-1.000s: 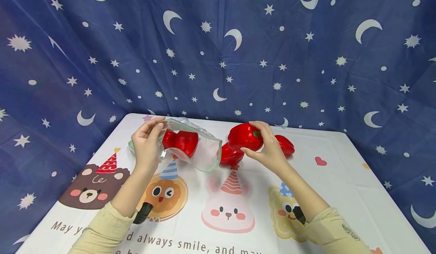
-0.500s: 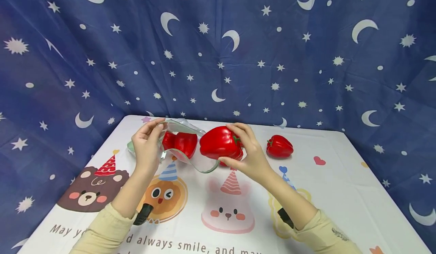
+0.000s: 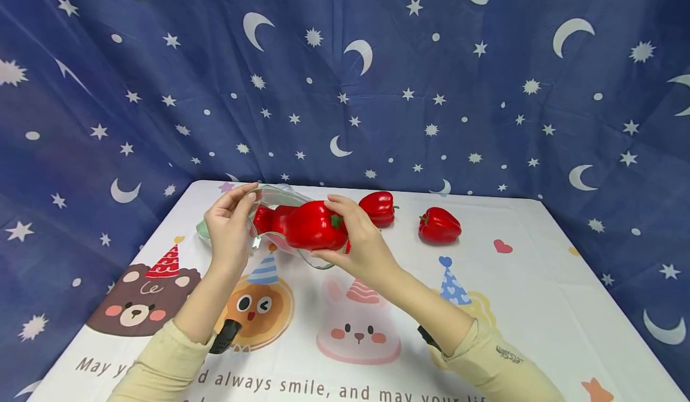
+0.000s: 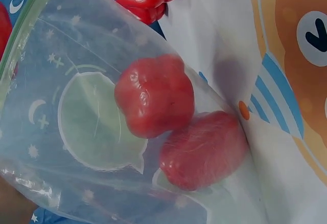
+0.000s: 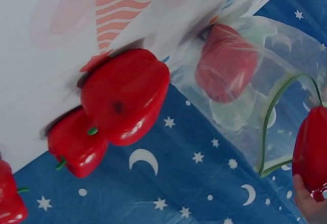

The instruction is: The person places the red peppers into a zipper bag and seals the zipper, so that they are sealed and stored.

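A clear zip bag with a green-edged mouth and a pale green print lies tilted on the table. Two red bell peppers show inside it, one above the other in the left wrist view. My left hand pinches the bag's rim between thumb and fingers, and the mouth gapes. My right hand grips another red bell pepper near its green stem. That pepper is at the bag's mouth, covering part of the opening; how far in it sits is hard to tell.
Loose red bell peppers lie to the right: one behind my right hand, one farther right, and a larger one in the right wrist view. The white printed cloth covers the table; a blue star curtain hangs behind.
My right hand has carried its pepper leftward from above the loose peppers to the bag's mouth. The left hand has kept its hold on the rim, nearly still.
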Tool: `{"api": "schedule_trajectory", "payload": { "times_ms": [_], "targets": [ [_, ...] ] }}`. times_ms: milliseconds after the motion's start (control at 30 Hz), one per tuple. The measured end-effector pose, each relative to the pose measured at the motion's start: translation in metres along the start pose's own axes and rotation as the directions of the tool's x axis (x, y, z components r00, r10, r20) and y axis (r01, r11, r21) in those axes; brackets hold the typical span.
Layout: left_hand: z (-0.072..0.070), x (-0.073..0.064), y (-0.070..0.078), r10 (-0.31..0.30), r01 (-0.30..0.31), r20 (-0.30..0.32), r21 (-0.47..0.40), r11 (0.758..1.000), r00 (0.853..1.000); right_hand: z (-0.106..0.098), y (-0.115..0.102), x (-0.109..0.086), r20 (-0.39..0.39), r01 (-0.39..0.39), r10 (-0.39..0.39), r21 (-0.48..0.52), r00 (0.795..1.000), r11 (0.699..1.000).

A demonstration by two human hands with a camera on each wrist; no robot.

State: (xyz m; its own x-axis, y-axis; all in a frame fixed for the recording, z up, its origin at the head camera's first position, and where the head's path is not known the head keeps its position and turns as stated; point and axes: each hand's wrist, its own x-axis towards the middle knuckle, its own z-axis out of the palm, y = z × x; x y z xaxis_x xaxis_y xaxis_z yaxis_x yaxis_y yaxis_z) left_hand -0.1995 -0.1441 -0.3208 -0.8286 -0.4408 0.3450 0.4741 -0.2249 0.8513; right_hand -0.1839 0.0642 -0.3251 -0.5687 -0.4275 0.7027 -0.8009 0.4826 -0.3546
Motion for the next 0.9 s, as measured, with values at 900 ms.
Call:
{"api": "schedule_trajectory", "payload": {
  "times_ms": [900],
  "targets": [
    [0.009, 0.002, 0.003, -0.024, 0.020, -0.060, -0.058, 0.998, 0.998, 0.045, -0.002, 0.020, -0.073, 0.171, -0.187, -0.186, 0.980, 0.968]
  ]
}}
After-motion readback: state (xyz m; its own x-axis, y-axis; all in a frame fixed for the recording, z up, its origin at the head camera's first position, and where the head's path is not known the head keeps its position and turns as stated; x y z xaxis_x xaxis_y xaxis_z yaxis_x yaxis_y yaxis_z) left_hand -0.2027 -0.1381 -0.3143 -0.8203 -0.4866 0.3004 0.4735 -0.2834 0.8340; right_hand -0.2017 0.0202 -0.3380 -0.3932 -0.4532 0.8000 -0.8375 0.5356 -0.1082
